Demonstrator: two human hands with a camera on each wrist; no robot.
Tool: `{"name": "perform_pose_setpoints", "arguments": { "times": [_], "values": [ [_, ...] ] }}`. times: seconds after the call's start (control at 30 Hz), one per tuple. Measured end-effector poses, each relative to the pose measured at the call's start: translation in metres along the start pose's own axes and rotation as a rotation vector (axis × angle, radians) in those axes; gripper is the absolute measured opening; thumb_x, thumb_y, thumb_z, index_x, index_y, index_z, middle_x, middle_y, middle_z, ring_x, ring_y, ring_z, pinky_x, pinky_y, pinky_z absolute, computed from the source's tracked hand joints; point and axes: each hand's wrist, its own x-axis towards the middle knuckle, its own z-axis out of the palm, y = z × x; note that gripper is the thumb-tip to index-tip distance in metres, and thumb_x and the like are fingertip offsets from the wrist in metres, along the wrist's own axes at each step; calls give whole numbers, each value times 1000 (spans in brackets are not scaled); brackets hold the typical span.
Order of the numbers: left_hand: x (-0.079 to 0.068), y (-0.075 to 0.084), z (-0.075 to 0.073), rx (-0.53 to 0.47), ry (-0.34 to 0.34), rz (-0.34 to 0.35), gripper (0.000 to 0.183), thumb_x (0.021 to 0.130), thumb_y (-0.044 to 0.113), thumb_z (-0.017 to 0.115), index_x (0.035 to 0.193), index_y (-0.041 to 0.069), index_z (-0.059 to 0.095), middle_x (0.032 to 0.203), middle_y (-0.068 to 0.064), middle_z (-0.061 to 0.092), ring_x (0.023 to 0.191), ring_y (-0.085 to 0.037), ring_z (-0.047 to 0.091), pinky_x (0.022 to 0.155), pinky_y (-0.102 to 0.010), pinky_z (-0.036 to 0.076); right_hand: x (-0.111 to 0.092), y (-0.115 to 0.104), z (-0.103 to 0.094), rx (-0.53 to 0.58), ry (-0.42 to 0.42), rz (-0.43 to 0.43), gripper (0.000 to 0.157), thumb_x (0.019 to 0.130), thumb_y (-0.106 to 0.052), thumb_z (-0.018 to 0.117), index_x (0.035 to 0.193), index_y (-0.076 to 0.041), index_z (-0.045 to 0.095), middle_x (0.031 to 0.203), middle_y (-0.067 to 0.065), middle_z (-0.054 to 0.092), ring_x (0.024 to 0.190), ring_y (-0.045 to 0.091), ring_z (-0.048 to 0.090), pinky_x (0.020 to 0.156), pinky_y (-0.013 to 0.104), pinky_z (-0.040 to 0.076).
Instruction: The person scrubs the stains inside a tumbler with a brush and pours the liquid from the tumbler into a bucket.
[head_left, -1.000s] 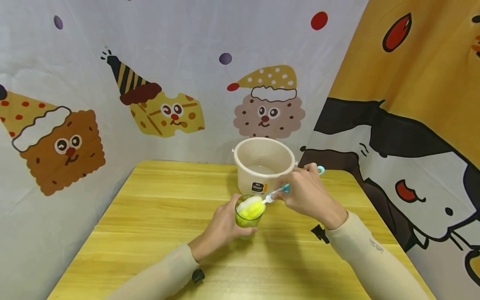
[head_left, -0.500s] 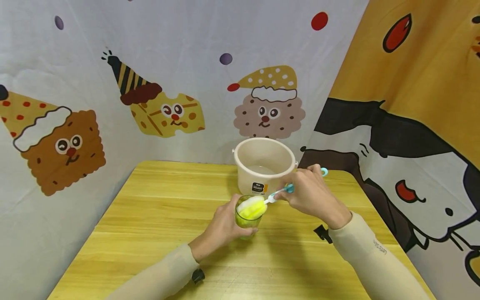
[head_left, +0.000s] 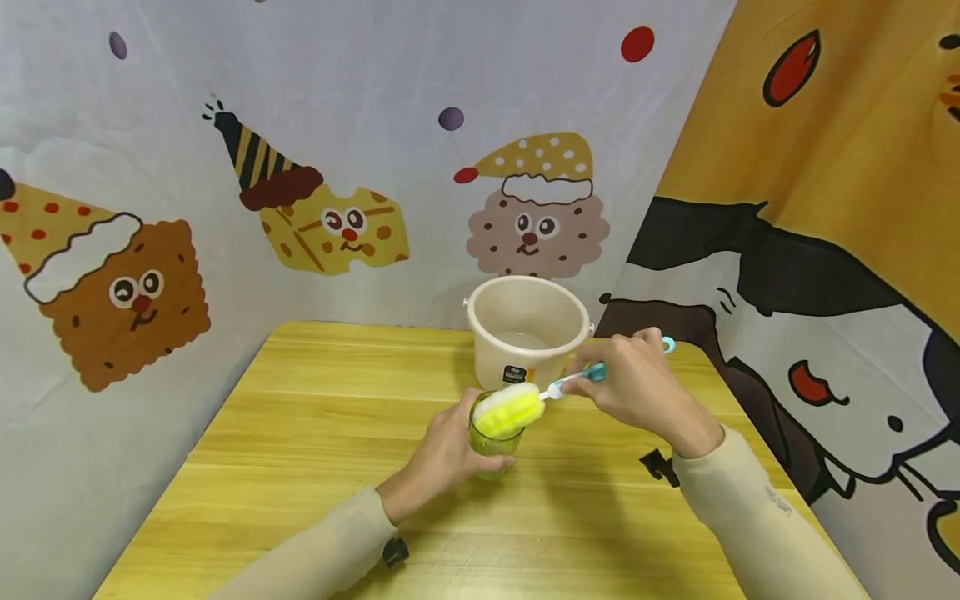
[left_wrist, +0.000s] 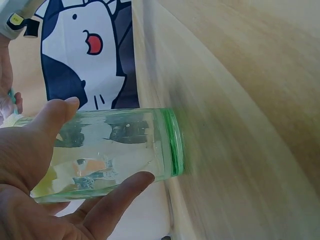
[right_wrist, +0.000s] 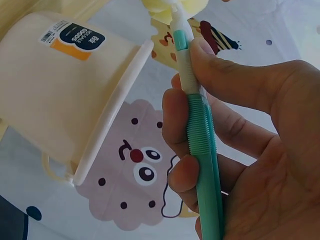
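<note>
My left hand (head_left: 442, 454) grips a green-tinted clear glass (head_left: 497, 455) round its side, mouth up. In the left wrist view the thumb (left_wrist: 55, 117) and fingers lie on opposite sides of the glass, its thick base close to the tabletop; contact is unclear. My right hand (head_left: 637, 387) holds a sponge bottle brush by its turquoise ribbed handle (right_wrist: 202, 130), thumb and curled fingers round it. The brush's yellow and white sponge head (head_left: 513, 410) lies tilted at the glass mouth, its lower end still inside the rim and its upper end sticking out to the right.
A beige bucket (head_left: 498, 354) with a label stands on the wooden table (head_left: 315, 417) just behind the glass. What covers its bottom is hard to tell. A curtain with cartoon prints (head_left: 360, 100) hangs behind and to the right of the table.
The right hand has moved right and slightly up, drawing the brush along. More of the sponge head now shows above the glass rim. The left hand and glass have stayed put.
</note>
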Motion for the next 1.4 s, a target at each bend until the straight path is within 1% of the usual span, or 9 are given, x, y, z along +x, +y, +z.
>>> {"name": "perform_pose_setpoints", "arguments": {
  "times": [0.2, 0.3, 0.5, 0.67, 0.8, 0.9, 1.2, 1.27, 1.4],
  "values": [
    [0, 0, 1, -15, 4, 7, 97, 78, 28, 112, 157, 16, 56, 148, -12, 79, 135, -33, 79, 118, -52, 66, -4, 7, -2, 7, 8, 21, 16, 91, -38, 103, 89, -31, 88, 68, -21, 73, 65, 8, 54, 89, 51, 29],
    [0, -1, 1, -9, 10, 13, 96, 78, 28, 112, 156, 16, 56, 146, -11, 80, 133, -32, 80, 116, -51, 67, -5, 10, -4, 23, 10, 44, 16, 92, -38, 102, 89, -31, 89, 69, -19, 74, 68, 10, 57, 90, 51, 29],
    [0, -1, 2, 1, 12, 13, 95, 78, 30, 112, 154, 16, 57, 145, -10, 81, 130, -31, 81, 113, -49, 69, -9, 16, -4, 70, 7, 90, 15, 93, -36, 102, 91, -27, 89, 81, -14, 84, 76, 11, 64, 91, 53, 28],
    [-1, -1, 2, 9, 14, 28, 95, 78, 30, 112, 154, 16, 57, 144, -10, 81, 129, -30, 82, 111, -47, 70, -13, 20, -4, 89, 6, 106, 14, 94, -35, 100, 91, -27, 89, 83, -15, 84, 78, 12, 65, 91, 52, 28],
    [-1, -1, 2, 7, 15, 42, 95, 78, 28, 112, 154, 16, 57, 144, -10, 82, 128, -30, 82, 110, -46, 70, -15, 23, -3, 123, -11, 130, 12, 97, -35, 98, 93, -28, 89, 83, -15, 83, 81, 13, 66, 96, 56, 30],
    [-1, -1, 2, 8, 15, 44, 96, 78, 28, 113, 155, 16, 57, 144, -10, 82, 128, -30, 83, 110, -46, 70, -18, 25, -2, 152, -33, 161, 11, 98, -36, 97, 94, -29, 89, 82, -14, 83, 81, 14, 66, 99, 56, 30],
    [-1, 0, 2, 10, 19, 40, 98, 77, 28, 113, 156, 15, 57, 145, -12, 81, 127, -32, 83, 108, -47, 71, -23, 31, 4, 229, -77, 231, 11, 101, -38, 94, 97, -28, 89, 84, -11, 84, 80, 17, 66, 95, 48, 30],
    [-1, 0, 1, 6, 22, 41, 98, 77, 27, 113, 156, 14, 57, 144, -13, 81, 126, -33, 83, 107, -48, 71, -24, 33, 5, 254, -91, 250, 12, 102, -38, 93, 97, -28, 89, 84, -10, 83, 78, 18, 64, 92, 46, 37],
    [0, -1, 1, -3, 23, 35, 100, 77, 27, 113, 158, 12, 57, 143, -14, 82, 125, -34, 83, 106, -49, 72, -27, 36, 8, 301, -121, 286, 14, 103, -39, 92, 99, -25, 88, 86, -4, 79, 75, 20, 57, 71, 33, 48]
  ]
}}
